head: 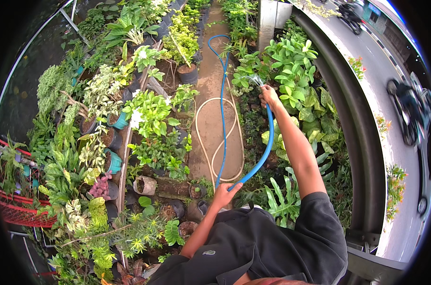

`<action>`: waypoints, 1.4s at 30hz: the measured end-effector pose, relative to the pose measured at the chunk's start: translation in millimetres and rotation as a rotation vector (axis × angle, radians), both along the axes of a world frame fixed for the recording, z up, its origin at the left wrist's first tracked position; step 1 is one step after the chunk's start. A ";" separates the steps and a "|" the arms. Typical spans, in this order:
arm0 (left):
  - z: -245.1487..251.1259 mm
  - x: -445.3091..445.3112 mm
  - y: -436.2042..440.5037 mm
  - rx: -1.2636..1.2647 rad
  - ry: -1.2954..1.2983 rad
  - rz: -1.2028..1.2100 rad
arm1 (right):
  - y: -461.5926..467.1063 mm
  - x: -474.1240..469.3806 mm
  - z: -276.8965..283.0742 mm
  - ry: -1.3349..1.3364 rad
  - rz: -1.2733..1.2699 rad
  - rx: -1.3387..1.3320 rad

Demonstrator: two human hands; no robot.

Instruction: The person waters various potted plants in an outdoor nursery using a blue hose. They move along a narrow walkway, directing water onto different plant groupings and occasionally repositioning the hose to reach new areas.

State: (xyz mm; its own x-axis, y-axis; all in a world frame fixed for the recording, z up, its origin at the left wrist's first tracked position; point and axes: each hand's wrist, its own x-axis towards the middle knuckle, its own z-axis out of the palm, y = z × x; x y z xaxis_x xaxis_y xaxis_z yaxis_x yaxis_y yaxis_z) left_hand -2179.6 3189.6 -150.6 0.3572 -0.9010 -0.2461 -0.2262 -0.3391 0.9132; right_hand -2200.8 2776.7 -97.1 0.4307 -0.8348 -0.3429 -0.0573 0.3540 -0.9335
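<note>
A blue garden hose curves between my two hands. My right hand, with the arm stretched forward, grips it close to its end. Water sprays from that end over leafy green plants on the right. Lower down and nearer my body, my left hand is closed around the same hose. A thinner-looking run of blue hose goes from there up the dirt path and loops at the far end. Loops of cream-coloured hose lie on the path beneath it.
Potted plants crowd both sides of the narrow path, including a black pot and a teal pot. A dark metal rail bounds the right side. Past it runs a road with motorcycles. A red metal frame stands at left.
</note>
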 end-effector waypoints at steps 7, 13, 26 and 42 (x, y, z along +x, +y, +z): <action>-3.1 1.4 2.3 -0.021 0.006 0.016 | 0.0 5.1 6.1 -0.072 -0.011 -0.090; -4.5 1.8 7.8 -0.026 0.009 0.019 | 3.3 4.1 -1.4 -0.121 -0.011 -0.099; -7.7 -4.4 20.3 -0.018 0.004 0.023 | 23.6 -3.4 6.5 -0.087 -0.056 -0.073; -4.9 -11.3 32.8 0.022 -0.010 -0.003 | 29.2 -14.4 -10.4 -0.091 -0.051 -0.088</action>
State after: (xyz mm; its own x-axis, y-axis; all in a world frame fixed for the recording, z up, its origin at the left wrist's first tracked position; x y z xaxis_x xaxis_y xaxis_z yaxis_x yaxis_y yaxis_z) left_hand -2190.8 3222.4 -155.6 0.3572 -0.8965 -0.2620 -0.2367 -0.3582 0.9031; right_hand -2215.2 2806.0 -107.5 0.4127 -0.8816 -0.2291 0.0447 0.2708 -0.9616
